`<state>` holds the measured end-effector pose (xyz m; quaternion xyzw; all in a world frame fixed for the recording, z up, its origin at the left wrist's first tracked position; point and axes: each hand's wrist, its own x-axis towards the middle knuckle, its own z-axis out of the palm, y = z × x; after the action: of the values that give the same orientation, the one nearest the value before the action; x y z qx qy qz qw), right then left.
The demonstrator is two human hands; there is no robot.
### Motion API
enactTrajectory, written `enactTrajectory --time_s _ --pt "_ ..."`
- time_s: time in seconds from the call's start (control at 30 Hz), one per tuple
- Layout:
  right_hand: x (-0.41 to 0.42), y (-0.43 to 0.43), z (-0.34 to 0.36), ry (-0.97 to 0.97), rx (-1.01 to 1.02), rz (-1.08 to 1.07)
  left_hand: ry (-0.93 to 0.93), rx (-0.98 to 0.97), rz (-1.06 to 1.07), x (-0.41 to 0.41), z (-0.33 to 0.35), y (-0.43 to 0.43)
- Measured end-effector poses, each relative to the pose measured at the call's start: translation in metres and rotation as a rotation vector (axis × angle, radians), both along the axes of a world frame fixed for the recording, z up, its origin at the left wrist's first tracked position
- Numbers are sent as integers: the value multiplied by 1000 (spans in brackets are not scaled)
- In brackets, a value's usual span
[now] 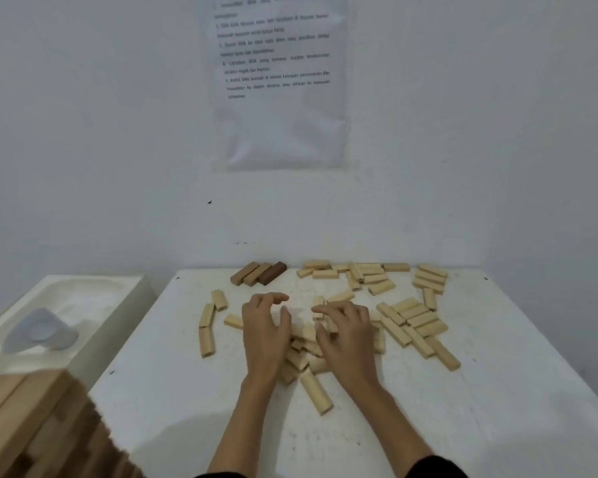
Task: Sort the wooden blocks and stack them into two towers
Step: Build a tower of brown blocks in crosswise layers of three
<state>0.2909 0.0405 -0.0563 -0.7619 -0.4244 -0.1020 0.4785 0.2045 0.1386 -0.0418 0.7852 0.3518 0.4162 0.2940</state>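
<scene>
reaching over the white table (pixel 173 391), both hands are over the central heap of pale wooden blocks (pixel 304 353): left hand (pixel 265 334) loosely curled, gripping nothing; right hand (pixel 346 334) splayed, fingers resting on blocks, grasping none. beyond, three darker blocks (pixel 258 273) lie together at the wall (pixel 118 167).

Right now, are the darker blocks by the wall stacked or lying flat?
Lying flat: the darker blocks sit side by side on the table, none on another.
</scene>
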Motion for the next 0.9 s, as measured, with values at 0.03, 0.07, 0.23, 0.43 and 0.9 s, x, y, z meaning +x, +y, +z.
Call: enactTrajectory --time_s 0.03,0.07,0.23,0.43,0.9 --pt "6 11 -1 -24 0 3 -13 37 34 7 1 10" --pt "13 20 -2 -42 -9 7 -17 77 72 13 3 21" --pt "46 63 -4 -59 -15 6 23 180 258 38 4 82" --pt "74 127 7 -89 -97 226 211 75 275 36 -9 120" --pt "88 146 8 -136 -366 423 345 8 205 29 -11 126"
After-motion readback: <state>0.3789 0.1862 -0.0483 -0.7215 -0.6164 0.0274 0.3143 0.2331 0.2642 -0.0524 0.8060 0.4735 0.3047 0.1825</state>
